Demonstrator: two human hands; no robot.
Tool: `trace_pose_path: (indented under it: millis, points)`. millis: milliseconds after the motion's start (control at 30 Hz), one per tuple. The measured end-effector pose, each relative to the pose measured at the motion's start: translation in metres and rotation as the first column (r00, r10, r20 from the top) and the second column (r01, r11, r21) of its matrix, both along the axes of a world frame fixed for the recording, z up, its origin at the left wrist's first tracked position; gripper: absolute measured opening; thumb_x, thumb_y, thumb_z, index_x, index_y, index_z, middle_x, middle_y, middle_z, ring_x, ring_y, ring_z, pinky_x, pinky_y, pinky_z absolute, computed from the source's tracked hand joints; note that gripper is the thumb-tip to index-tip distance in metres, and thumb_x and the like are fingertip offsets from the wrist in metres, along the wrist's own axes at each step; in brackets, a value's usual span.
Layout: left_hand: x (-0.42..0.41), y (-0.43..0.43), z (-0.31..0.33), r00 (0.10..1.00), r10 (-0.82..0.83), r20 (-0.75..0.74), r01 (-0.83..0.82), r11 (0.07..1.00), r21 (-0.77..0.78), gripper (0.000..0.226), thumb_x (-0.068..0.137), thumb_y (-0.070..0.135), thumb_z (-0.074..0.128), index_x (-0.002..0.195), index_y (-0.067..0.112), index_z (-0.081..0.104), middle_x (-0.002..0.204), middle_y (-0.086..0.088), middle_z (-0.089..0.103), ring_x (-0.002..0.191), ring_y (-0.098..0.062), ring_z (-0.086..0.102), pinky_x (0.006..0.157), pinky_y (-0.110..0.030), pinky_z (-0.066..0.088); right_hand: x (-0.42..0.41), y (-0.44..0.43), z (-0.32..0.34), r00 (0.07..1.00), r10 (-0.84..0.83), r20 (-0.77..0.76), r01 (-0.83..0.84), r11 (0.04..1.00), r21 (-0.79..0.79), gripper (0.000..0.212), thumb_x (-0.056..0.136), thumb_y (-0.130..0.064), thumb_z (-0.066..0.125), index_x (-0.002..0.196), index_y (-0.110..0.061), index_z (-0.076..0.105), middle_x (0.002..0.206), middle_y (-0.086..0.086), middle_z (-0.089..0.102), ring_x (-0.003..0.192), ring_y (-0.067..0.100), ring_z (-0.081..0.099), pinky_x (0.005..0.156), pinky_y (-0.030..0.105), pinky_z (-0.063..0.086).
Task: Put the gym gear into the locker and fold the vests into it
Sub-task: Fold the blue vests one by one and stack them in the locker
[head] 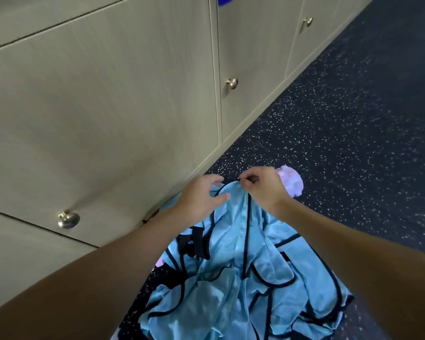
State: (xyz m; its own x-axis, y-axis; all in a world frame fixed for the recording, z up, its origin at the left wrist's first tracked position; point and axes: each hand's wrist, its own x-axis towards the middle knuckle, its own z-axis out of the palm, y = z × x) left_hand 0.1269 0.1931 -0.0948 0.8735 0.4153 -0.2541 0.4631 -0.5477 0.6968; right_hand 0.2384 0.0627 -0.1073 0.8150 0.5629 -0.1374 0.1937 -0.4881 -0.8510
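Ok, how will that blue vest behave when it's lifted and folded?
Probably very floppy: the vest hangs in deep folds below where the right hand pinches its black edge. Likely light, since a fingertip pinch lifts that edge. The sheen suggests slippery fabric, so folds may slide apart.

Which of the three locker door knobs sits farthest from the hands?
The small knob at top right, on the farthest door down the row. The middle knob and the lower-left knob lie closer.
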Motion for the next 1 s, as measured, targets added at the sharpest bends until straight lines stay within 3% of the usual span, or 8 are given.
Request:
trace_pose_path:
  millis: [133, 200, 367, 533, 633, 767, 900, 1000]
  points:
    - [0.01, -0.006, 0.015, 0.997, 0.03, 0.073, -0.028, 0.999, -0.034, 0.015, 0.088, 0.017, 0.074, 0.092, 0.004, 0.068, 0.073, -0.008, 0.058, 0.067, -0.017, 0.047, 0.064, -0.031, 0.041, 0.003, -0.005, 0.034, 1.0, -0.001, -0.026, 0.003, 0.995, 0.102, 0.012, 0.094, -0.003, 0.061, 0.096, -0.009, 0.071, 0.072, -0.008, 0.06, 0.06, -0.002, 0.05, 0.056, 0.007, 0.039]
    - [0.009, -0.005, 0.025, 0.994, 0.017, 0.104, -0.018, 1.0, 0.008, 0.029, 0.089, 0.017, 0.073, 0.077, -0.006, 0.061, 0.064, -0.007, 0.047, 0.062, -0.016, 0.037, 0.061, -0.03, 0.033, 0.002, -0.009, 0.053, 1.0, 0.007, 0.01, -0.008, 0.991, 0.136, 0.014, 0.094, -0.004, 0.061, 0.101, -0.012, 0.071, 0.081, -0.007, 0.064, 0.072, 0.002, 0.055, 0.07, 0.012, 0.045]
    - [-0.002, -0.005, 0.078, 0.98, 0.058, 0.192, -0.068, 0.997, 0.044, 0.022, 0.094, 0.02, 0.066, 0.084, 0.001, 0.07, 0.08, -0.028, 0.067, 0.066, -0.017, 0.052, 0.066, -0.044, 0.051, -0.002, -0.021, 0.098, 0.998, 0.026, 0.055, -0.034, 0.988, 0.149, 0.027, 0.094, -0.008, 0.062, 0.121, -0.009, 0.064, 0.091, 0.004, 0.062, 0.074, 0.009, 0.055, 0.069, 0.02, 0.047]
    - [-0.017, -0.01, 0.144, 0.953, 0.069, 0.294, -0.098, 0.991, 0.085, 0.031, 0.101, 0.02, 0.056, 0.07, 0.014, 0.056, 0.051, 0.006, 0.043, 0.038, -0.002, 0.036, 0.044, -0.016, 0.03, -0.024, -0.04, 0.135, 0.991, 0.132, -0.029, -0.129, 0.987, 0.097, 0.024, 0.091, -0.002, 0.064, 0.115, 0.0, 0.067, 0.081, 0.005, 0.062, 0.063, 0.012, 0.055, 0.056, 0.02, 0.05]
    - [-0.028, -0.016, 0.182, 0.93, 0.035, 0.367, -0.09, 0.987, 0.134, 0.026, 0.1, 0.019, 0.056, 0.076, 0.01, 0.058, 0.054, 0.006, 0.041, 0.039, -0.001, 0.035, 0.047, -0.018, 0.03, -0.043, -0.051, 0.157, 0.978, 0.192, -0.077, -0.183, 0.976, 0.114, 0.009, 0.092, -0.008, 0.066, 0.099, -0.003, 0.067, 0.086, 0.009, 0.065, 0.068, 0.011, 0.056, 0.057, 0.017, 0.046]
    - [-0.043, -0.027, 0.233, 0.885, -0.026, 0.464, -0.073, 0.978, 0.193, 0.023, 0.099, 0.02, 0.059, 0.08, 0.006, 0.064, 0.059, 0.001, 0.045, 0.047, -0.003, 0.034, 0.049, -0.023, 0.032, -0.067, -0.05, 0.183, 0.955, 0.241, -0.17, -0.207, 0.958, 0.197, 0.038, 0.085, -0.029, 0.076, 0.116, -0.013, 0.061, 0.105, 0.003, 0.068, 0.091, 0.012, 0.063, 0.076, 0.023, 0.047]
    - [-0.061, -0.037, 0.28, 0.84, -0.078, 0.536, -0.067, 0.967, 0.247, 0.027, 0.098, 0.02, 0.061, 0.081, -0.001, 0.065, 0.063, -0.003, 0.047, 0.052, -0.004, 0.034, 0.05, -0.019, 0.029, -0.091, -0.046, 0.213, 0.969, 0.246, -0.036, -0.232, 0.946, 0.225, 0.016, 0.094, -0.011, 0.061, 0.092, 0.005, 0.062, 0.084, 0.009, 0.057, 0.077, 0.017, 0.051, 0.075, 0.029, 0.042]
    - [-0.076, -0.038, 0.298, 0.817, -0.094, 0.57, -0.099, 0.949, 0.298, 0.029, 0.098, 0.021, 0.061, 0.08, -0.001, 0.065, 0.059, 0.002, 0.044, 0.049, -0.002, 0.034, 0.049, -0.015, 0.028, -0.102, -0.048, 0.235, 0.972, 0.235, 0.011, -0.232, 0.949, 0.215, 0.027, 0.099, -0.013, 0.052, 0.099, 0.013, 0.057, 0.083, 0.01, 0.053, 0.075, 0.019, 0.046, 0.069, 0.03, 0.037]
